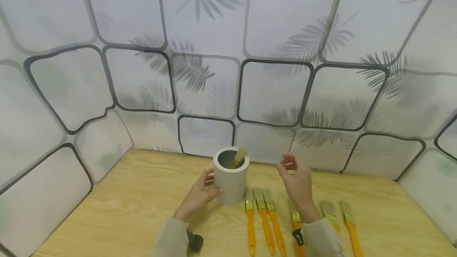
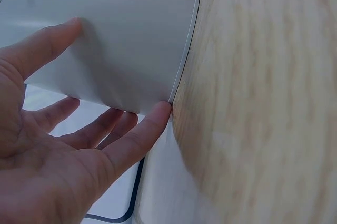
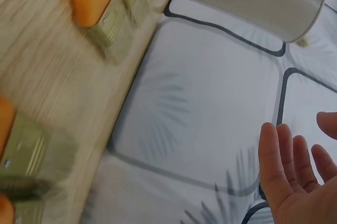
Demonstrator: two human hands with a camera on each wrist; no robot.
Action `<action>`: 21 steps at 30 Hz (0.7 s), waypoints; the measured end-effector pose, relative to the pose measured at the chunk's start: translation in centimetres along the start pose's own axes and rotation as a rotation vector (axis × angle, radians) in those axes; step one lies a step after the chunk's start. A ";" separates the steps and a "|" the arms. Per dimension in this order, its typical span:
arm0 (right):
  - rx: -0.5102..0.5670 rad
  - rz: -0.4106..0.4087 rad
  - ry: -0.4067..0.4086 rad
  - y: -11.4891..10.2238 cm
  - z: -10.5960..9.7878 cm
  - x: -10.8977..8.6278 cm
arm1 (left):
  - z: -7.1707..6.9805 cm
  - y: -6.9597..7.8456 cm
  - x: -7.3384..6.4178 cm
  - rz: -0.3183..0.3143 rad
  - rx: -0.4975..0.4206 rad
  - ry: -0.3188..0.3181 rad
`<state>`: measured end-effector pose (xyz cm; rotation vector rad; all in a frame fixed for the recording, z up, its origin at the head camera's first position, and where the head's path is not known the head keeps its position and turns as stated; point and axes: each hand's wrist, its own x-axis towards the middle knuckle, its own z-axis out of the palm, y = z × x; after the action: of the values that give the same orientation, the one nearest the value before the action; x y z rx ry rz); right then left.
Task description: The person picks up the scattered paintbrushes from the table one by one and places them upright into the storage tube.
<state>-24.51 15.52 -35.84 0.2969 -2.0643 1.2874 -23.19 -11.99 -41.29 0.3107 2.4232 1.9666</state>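
Note:
A white cylindrical container (image 1: 231, 187) stands upright on the table near the back wall. One paintbrush (image 1: 240, 154) leans inside it, bristles up above the rim; its handle is hidden. My left hand (image 1: 198, 196) holds the container's left side; in the left wrist view the thumb (image 2: 58, 39) touches one face and the fingers the lower side. To the container's right, my right hand (image 1: 299, 181) is raised with loosely bent fingers and nothing in it. Three orange-handled paintbrushes (image 1: 264, 221) lie close together between the two hands.
Under the right wrist lies another paintbrush (image 1: 296, 218), partly covered. Two more, a wider paintbrush (image 1: 330, 212) and a narrower paintbrush (image 1: 351, 231), lie farther right. The wood-grain table (image 1: 125, 205) ends against a patterned wall (image 1: 207, 86) with leaf prints.

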 end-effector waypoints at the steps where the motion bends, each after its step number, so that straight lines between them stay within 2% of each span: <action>1: -0.007 0.016 -0.008 0.1 -0.3 0.0 | 0.0 0.0 0.0 -0.001 0.000 0.001; 8: -0.068 0.088 -0.051 0.7 -2.4 -0.4 | 0.0 0.1 0.0 0.005 -0.002 0.009; 14: -0.078 0.169 -0.098 1.1 -4.2 -0.7 | -0.1 -0.1 0.1 -0.016 0.005 -0.006; 21: -0.137 0.173 -0.116 2.0 -6.4 -0.9 | 0.0 -0.2 0.1 -0.013 0.013 0.000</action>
<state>-22.11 21.88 -36.04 0.1361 -2.3068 1.2457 -23.32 -12.05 -41.44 0.2941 2.4329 1.9462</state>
